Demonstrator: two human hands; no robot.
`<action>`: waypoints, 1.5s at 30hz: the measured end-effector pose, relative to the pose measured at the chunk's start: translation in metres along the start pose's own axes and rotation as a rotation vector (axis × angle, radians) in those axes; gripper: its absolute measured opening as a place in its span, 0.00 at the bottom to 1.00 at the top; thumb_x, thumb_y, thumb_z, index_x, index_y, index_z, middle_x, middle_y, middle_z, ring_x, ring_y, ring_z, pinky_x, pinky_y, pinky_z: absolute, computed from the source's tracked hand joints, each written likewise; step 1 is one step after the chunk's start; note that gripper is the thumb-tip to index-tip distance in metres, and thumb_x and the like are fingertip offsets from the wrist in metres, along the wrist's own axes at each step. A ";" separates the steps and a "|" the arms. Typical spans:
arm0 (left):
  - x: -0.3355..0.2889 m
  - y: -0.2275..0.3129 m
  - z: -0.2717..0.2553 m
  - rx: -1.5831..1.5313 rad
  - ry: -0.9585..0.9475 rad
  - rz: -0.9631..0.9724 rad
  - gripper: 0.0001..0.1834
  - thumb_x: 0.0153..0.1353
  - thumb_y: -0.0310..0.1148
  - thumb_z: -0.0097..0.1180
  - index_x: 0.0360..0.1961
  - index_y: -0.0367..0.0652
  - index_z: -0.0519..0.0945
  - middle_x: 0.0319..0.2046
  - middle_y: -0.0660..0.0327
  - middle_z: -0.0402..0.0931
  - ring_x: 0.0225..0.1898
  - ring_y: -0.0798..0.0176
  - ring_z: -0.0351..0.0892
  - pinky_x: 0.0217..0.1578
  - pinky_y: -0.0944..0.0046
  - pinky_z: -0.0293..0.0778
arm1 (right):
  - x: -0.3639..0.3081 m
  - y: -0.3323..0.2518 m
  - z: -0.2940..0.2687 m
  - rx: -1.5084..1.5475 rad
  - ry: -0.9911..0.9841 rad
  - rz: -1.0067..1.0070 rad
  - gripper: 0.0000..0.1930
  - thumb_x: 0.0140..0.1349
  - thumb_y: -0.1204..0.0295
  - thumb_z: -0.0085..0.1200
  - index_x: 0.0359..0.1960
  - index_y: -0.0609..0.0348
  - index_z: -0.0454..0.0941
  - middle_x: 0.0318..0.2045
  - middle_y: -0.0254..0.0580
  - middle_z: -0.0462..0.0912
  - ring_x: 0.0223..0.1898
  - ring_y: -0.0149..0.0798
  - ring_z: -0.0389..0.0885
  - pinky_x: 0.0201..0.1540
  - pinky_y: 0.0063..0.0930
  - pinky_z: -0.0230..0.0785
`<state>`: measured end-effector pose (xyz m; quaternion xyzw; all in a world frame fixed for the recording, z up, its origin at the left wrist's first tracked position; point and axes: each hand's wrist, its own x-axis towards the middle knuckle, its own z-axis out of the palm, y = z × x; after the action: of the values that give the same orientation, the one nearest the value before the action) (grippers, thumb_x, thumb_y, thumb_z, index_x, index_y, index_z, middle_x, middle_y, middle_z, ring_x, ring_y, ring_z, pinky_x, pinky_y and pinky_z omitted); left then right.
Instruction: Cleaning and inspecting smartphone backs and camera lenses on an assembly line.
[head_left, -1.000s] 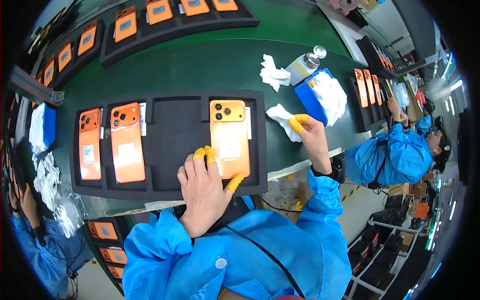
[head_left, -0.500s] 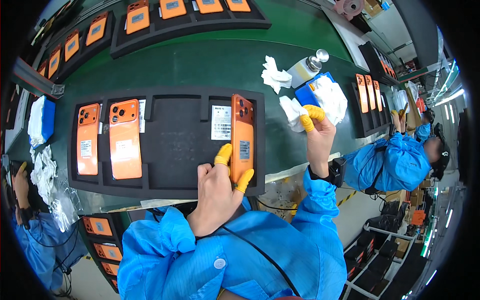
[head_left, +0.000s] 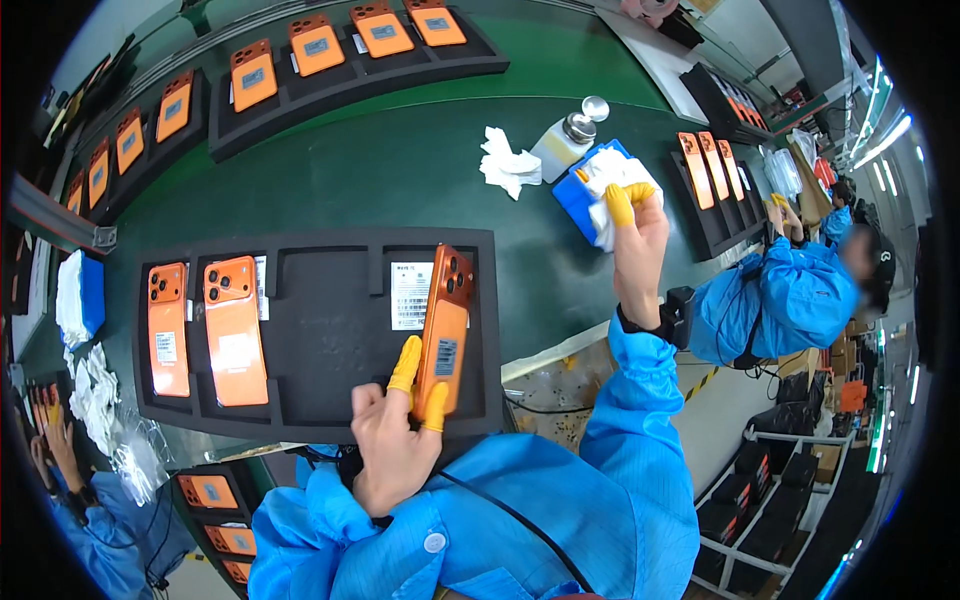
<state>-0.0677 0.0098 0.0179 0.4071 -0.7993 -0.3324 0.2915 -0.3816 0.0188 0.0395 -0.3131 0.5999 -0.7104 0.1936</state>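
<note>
My left hand (head_left: 395, 450), with yellow finger cots on thumb and forefinger, grips an orange phone (head_left: 446, 325) by its lower edges. The phone leans tilted, camera end up, over the right-hand slot of a black foam tray (head_left: 320, 418). A printed white label (head_left: 410, 295) lies beside it in that slot. Two more orange phones (head_left: 168, 330) lie back-up in the tray's left slots. My right hand (head_left: 640, 255), also in yellow finger cots, pinches a crumpled white wipe (head_left: 603, 222) close to a blue box of wipes (head_left: 574, 203).
A pump bottle (head_left: 563, 145) and a loose wipe (head_left: 510, 165) stand beyond the blue box. Foam trays of orange phones line the far side (head_left: 370, 85) and right (head_left: 720, 215). Another blue box (head_left: 85, 295) sits left. A co-worker in blue (head_left: 780, 300) works at right.
The phone in my left hand has tilted further, its camera end leaning right. My right hand has moved with the wipe over the blue box. The whole view has shifted.
</note>
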 end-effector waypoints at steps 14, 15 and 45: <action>0.038 0.003 0.000 0.397 0.157 0.358 0.21 0.48 0.33 0.67 0.45 0.38 0.80 0.18 0.64 0.74 0.31 0.65 0.72 0.38 0.59 0.53 | 0.071 0.012 0.008 -1.513 -0.071 -0.943 0.16 0.46 0.78 0.56 0.41 0.58 0.80 0.39 0.45 0.76 0.43 0.45 0.73 0.42 0.38 0.67; 0.035 0.004 0.001 0.376 0.142 0.322 0.25 0.47 0.37 0.68 0.47 0.39 0.80 0.21 0.64 0.76 0.37 0.65 0.72 0.39 0.59 0.51 | 0.065 0.005 0.010 -1.525 -0.069 -0.888 0.17 0.46 0.78 0.56 0.41 0.59 0.80 0.40 0.47 0.76 0.43 0.46 0.73 0.43 0.38 0.67; 0.030 -0.019 0.013 0.098 0.190 0.147 0.10 0.41 0.27 0.64 0.28 0.40 0.82 0.23 0.61 0.75 0.36 0.61 0.74 0.37 0.58 0.52 | -0.089 0.017 0.085 -0.542 -0.808 -1.339 0.20 0.28 0.72 0.55 0.30 0.58 0.84 0.32 0.42 0.81 0.26 0.34 0.78 0.30 0.24 0.74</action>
<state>-0.0837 -0.0201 0.0007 0.3908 -0.8110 -0.2305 0.3694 -0.2615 0.0111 0.0109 -0.8711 0.3213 -0.3389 -0.1521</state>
